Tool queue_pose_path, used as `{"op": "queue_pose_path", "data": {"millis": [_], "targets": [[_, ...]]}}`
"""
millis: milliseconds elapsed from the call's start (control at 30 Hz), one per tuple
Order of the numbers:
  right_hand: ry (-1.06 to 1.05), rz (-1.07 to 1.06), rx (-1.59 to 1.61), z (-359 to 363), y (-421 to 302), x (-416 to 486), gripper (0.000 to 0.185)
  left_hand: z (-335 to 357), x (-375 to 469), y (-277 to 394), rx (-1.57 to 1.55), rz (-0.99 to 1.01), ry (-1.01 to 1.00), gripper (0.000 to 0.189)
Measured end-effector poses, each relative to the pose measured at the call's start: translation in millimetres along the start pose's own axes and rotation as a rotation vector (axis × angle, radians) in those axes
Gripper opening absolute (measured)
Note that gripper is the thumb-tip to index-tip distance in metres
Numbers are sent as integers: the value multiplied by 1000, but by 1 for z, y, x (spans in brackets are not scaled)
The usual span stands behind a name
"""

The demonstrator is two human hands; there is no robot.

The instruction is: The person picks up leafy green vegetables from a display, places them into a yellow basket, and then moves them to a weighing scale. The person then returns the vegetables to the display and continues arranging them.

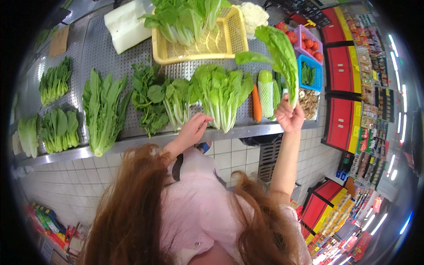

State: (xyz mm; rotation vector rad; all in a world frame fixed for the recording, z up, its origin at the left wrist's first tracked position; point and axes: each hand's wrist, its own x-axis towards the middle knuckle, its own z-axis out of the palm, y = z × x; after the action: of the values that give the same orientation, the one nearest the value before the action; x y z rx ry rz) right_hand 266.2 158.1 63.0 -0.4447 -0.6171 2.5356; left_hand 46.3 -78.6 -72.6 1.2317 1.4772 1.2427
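My right hand [289, 114] grips the pale base of a long green lettuce leaf [281, 53], raised at the right of the metal display counter [248, 130]. My left hand [198, 124] is at the counter's front edge, beside the white stems of a leafy lettuce bunch [220, 89]; whether it touches them I cannot tell, and nothing shows held in it. Left of that bunch lies a smaller bunch of greens [178, 96]. A carrot [256, 104] and a gourd in white foam netting [265, 92] lie between the lettuce bunch and my right hand.
Behind the bunches stands a yellow plastic basket [198, 59] with leafy greens, beside a cauliflower [254, 18]. A purple basket [302, 48] of tomatoes, a blue basket [319, 78] of green peppers and mushrooms [309, 102] are at right. More greens [102, 112] lie left.
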Motion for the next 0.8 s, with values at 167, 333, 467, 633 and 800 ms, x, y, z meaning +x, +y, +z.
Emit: {"op": "queue_pose_path", "data": {"millis": [167, 333, 467, 633, 800], "targets": [[213, -39, -319, 10, -1, -3, 44, 6, -1, 0, -6, 31, -3, 20], [384, 36, -615, -5, 45, -27, 44, 14, -2, 0, -25, 25, -3, 20], [775, 159, -1459, -39, 136, -34, 33, 24, -4, -2, -23, -75, -37, 20], [737, -103, -1706, -51, 175, -40, 26, 41, -6, -18, -81, -142, -2, 24], [746, -170, -1723, -50, 182, -48, 31, 64, -1, -54, 206, -195, 91, 71]]}}
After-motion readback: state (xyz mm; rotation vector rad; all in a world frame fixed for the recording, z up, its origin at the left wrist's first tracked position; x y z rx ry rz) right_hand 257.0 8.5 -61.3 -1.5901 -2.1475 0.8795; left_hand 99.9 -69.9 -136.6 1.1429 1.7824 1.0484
